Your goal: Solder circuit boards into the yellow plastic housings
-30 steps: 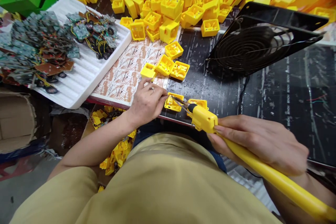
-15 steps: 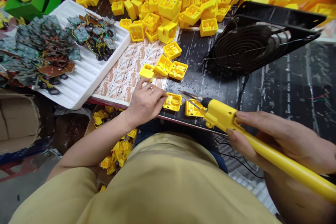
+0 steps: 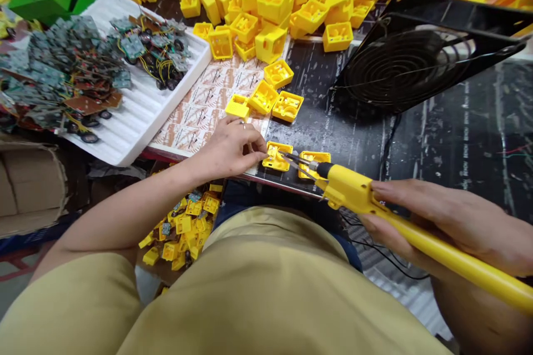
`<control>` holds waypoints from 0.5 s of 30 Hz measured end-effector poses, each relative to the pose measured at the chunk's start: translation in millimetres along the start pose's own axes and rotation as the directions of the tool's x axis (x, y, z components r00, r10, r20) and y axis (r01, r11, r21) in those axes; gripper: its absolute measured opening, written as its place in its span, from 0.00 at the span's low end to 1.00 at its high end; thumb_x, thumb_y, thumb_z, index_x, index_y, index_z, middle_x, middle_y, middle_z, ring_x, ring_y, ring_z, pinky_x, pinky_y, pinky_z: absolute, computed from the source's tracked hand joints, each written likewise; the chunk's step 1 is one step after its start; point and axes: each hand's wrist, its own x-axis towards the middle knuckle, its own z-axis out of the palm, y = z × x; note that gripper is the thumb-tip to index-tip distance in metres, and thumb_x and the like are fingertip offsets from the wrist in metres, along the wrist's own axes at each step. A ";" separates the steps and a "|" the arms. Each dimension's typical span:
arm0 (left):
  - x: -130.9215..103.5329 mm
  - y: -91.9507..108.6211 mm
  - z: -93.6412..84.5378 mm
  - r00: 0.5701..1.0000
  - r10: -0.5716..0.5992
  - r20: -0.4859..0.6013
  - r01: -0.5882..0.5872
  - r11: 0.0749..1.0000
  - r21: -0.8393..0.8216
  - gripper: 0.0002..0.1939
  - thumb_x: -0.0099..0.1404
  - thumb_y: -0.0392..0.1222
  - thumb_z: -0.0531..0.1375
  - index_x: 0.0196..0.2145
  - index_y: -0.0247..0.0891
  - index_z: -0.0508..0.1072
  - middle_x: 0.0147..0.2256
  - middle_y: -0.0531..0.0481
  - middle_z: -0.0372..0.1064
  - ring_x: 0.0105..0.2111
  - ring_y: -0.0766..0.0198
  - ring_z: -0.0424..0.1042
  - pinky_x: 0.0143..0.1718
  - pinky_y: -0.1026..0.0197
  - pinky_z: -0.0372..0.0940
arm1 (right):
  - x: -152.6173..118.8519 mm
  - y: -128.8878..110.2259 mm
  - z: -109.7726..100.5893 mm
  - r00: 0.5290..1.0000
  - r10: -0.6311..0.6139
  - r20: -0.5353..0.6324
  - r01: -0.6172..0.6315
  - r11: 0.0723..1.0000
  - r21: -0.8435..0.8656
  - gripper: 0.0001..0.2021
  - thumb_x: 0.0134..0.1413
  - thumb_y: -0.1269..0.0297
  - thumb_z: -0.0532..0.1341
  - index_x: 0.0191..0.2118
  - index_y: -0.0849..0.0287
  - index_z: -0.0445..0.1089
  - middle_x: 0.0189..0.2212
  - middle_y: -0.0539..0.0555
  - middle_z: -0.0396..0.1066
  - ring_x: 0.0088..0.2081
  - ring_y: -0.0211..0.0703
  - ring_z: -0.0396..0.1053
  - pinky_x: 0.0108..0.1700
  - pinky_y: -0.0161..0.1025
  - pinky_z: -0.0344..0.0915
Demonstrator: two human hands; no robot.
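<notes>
My right hand (image 3: 441, 222) grips a yellow soldering iron (image 3: 416, 233) with a black collar and a thin feed tube beside its tip. The metal tip reaches into a small open yellow plastic case (image 3: 278, 164) at the table's front edge. Metal bits show inside this case, but the exact contact point is too small to make out. My left hand (image 3: 235, 147), with a ring on one finger, pinches the case's left edge between thumb and fingertips. Just right of it lies a second open yellow case (image 3: 320, 158), partly behind the iron.
Several open yellow cases (image 3: 263, 97) lie beyond my left hand, before a large heap of them (image 3: 270, 0). A white foam tray (image 3: 144, 127) of circuit boards (image 3: 75, 61) stands left. A black fan (image 3: 400, 66) sits at right. More cases (image 3: 187, 233) fill a box below.
The soldering iron's tip has moved left and down, from above the table into the left case. My left fingers stay at that case's edge. The whole view has shifted slightly.
</notes>
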 end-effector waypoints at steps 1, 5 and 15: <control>1.4 2.7 -2.4 0.999 -0.009 0.033 0.008 1.000 0.029 0.04 0.58 0.39 0.61 0.28 0.39 0.76 0.31 0.53 0.76 0.38 0.62 0.73 0.57 0.50 0.54 | -0.1 0.8 0.9 0.998 -0.065 0.004 0.065 0.997 0.039 0.11 0.62 0.69 0.63 0.49 0.58 0.67 0.31 0.49 0.75 0.32 0.34 0.75 0.34 0.27 0.72; 6.5 12.1 -9.2 0.989 -0.044 0.139 0.029 0.994 0.110 0.05 0.57 0.38 0.61 0.27 0.38 0.76 0.30 0.53 0.76 0.34 0.62 0.72 0.54 0.51 0.57 | -2.5 6.1 5.9 0.995 -0.098 0.014 0.095 0.987 0.129 0.08 0.62 0.68 0.63 0.46 0.58 0.67 0.31 0.51 0.74 0.34 0.35 0.75 0.38 0.31 0.74; 8.6 14.3 -8.1 0.985 -0.076 0.153 0.061 0.993 0.102 0.04 0.55 0.38 0.61 0.25 0.38 0.76 0.23 0.56 0.74 0.25 0.69 0.68 0.51 0.54 0.60 | 17.6 5.4 5.0 0.971 -0.231 0.063 0.227 0.972 0.066 0.04 0.63 0.67 0.63 0.36 0.59 0.68 0.29 0.52 0.75 0.33 0.35 0.75 0.38 0.30 0.75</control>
